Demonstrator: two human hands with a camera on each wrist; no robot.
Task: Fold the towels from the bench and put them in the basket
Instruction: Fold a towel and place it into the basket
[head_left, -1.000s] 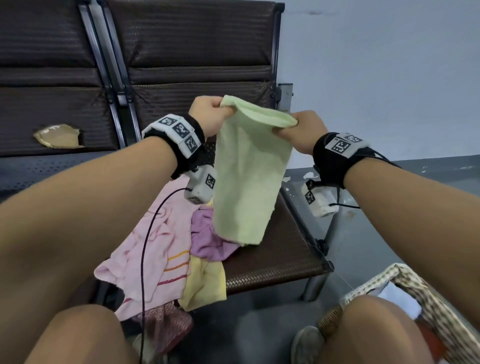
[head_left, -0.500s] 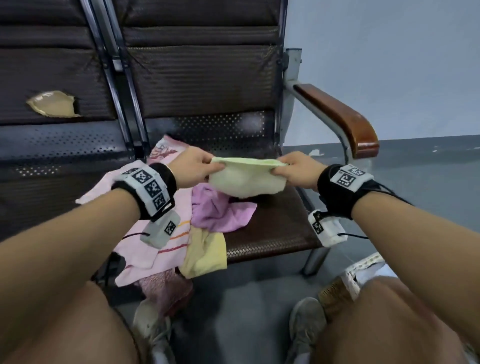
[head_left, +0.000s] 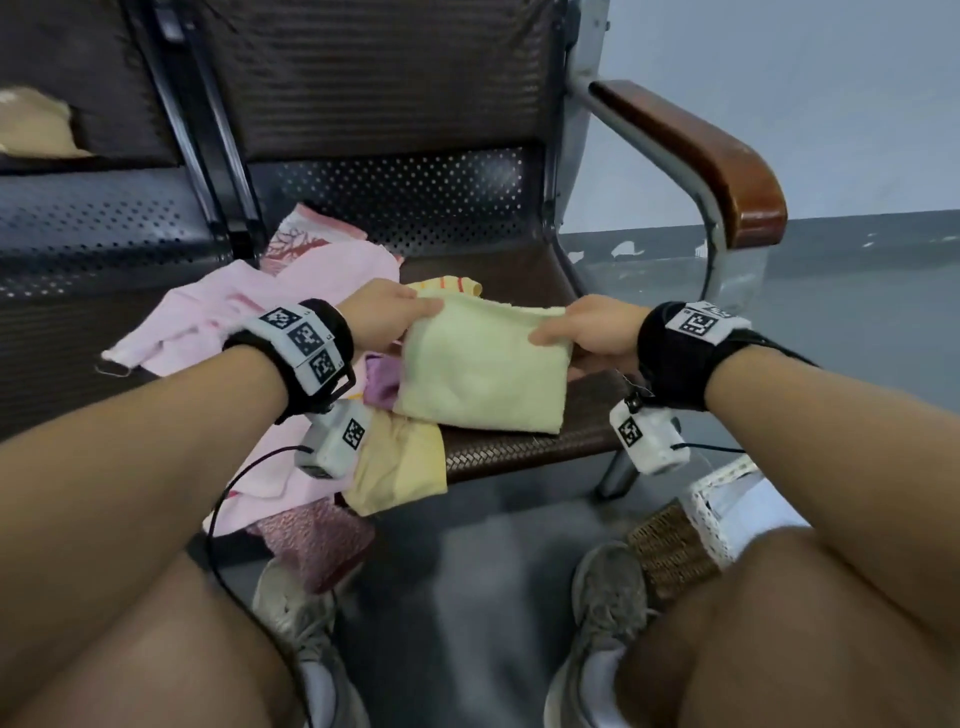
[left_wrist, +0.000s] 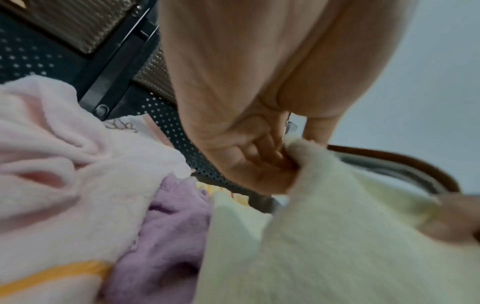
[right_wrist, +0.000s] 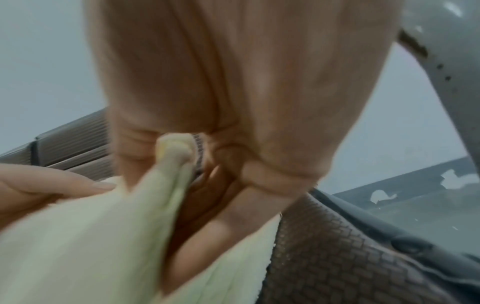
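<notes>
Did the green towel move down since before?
Yes. The green towel hung in the air in front of the backrest; now it lies down on the bench seat, both hands holding its far corners.

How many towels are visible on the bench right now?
6, maybe more buried. Green towel held by both hands, pink towel at left, patterned one behind it, purple, yellow at the seat's front edge, striped yellow behind.

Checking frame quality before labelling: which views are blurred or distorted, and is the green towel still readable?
Head view: mostly sharp, wide-angle bending at the armrest, floor smeared. Left wrist: soft, green towel blurred but readable. Right wrist: heaviest blur on the towel and the right hand. No glare, flat light throughout.
</notes>
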